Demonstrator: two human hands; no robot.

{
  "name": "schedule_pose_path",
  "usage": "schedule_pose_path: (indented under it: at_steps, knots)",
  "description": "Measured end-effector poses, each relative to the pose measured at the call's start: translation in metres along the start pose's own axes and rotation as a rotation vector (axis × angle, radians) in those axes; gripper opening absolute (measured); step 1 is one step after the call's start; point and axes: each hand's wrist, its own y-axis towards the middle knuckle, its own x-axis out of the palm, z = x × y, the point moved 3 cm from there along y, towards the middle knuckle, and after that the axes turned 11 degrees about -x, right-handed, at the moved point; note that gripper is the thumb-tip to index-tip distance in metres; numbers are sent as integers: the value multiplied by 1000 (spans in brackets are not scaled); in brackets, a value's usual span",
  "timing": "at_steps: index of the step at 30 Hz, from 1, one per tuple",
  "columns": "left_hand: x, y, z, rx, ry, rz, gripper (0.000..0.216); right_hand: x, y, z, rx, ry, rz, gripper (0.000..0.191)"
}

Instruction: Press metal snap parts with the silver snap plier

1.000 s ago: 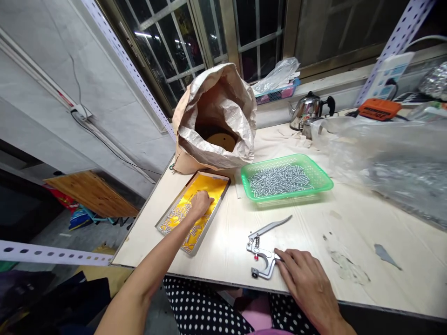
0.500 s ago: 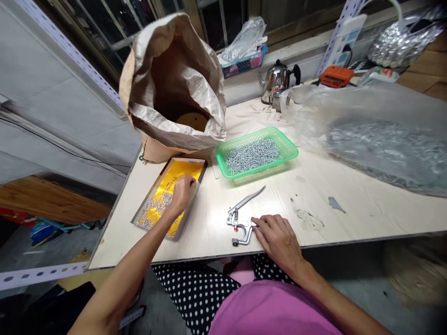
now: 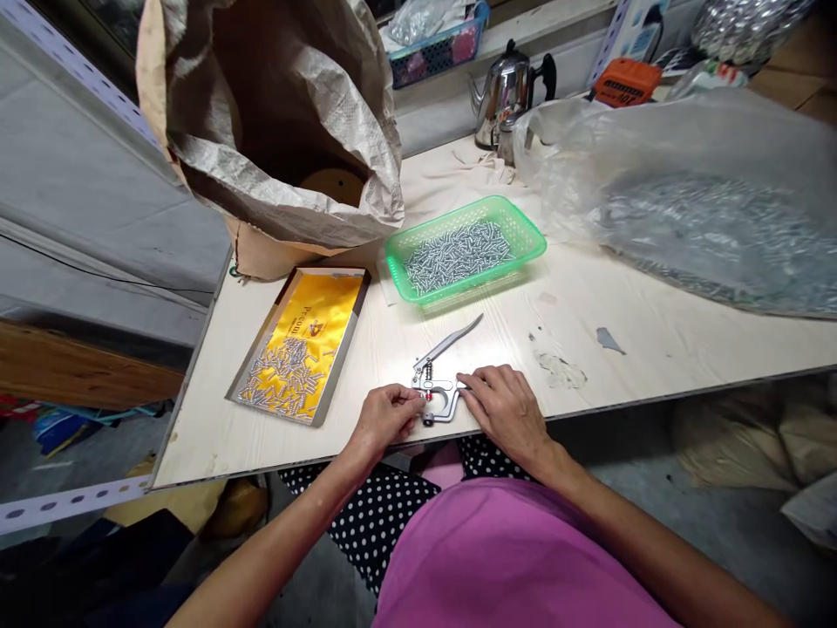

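Observation:
Silver hand-press snap pliers (image 3: 450, 405) with a red-tipped pin lie near the table's front edge, their upper lever (image 3: 458, 338) raised. My right hand (image 3: 508, 408) has its fingers closed on the right end of the pliers' frame. At the jaw, the thumb and forefinger of my left hand (image 3: 387, 419) are pinched together beside the red tip; whatever sits between them is too small to make out. To the left lies a shallow tray (image 3: 341, 359) with a yellow printed lining, holding a heap of small silver metal pins (image 3: 288, 373).
A green basket (image 3: 484, 269) of similar silver pieces stands behind the pliers. A large open sack (image 3: 353, 205) rises at the back left. On the right lies a clear plastic bag (image 3: 712, 235) of metal pieces. A steel kettle (image 3: 503, 96) stands at the back.
My left hand has moved right from the yellow-lined tray to the pliers' jaw. My right hand keeps its hold on the pliers. The camera view has shifted.

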Motion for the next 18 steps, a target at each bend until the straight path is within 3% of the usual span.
schedule_pose_path:
  at_steps: [4, 7, 9, 15, 18]
  knots:
    - [-4, -11, -8, -53, 117, 17, 46, -3, 6, -10, 24, 1, 27, 20]
    - [-24, -3, -17, -111, 129, 116, 64, 9, 19, -13, -35, 18, -29, 21]
    - [-26, 4, -15, -110, 113, 78, 68, 12, 22, -9, -42, -10, -50, 23]
    - [6, -5, 4, -106, 163, -21, 54, -7, 2, 2, 27, -5, -36, 25]
    - [8, -3, 5, -128, 168, -24, 40, -5, -1, 3, 27, 17, -39, 25]
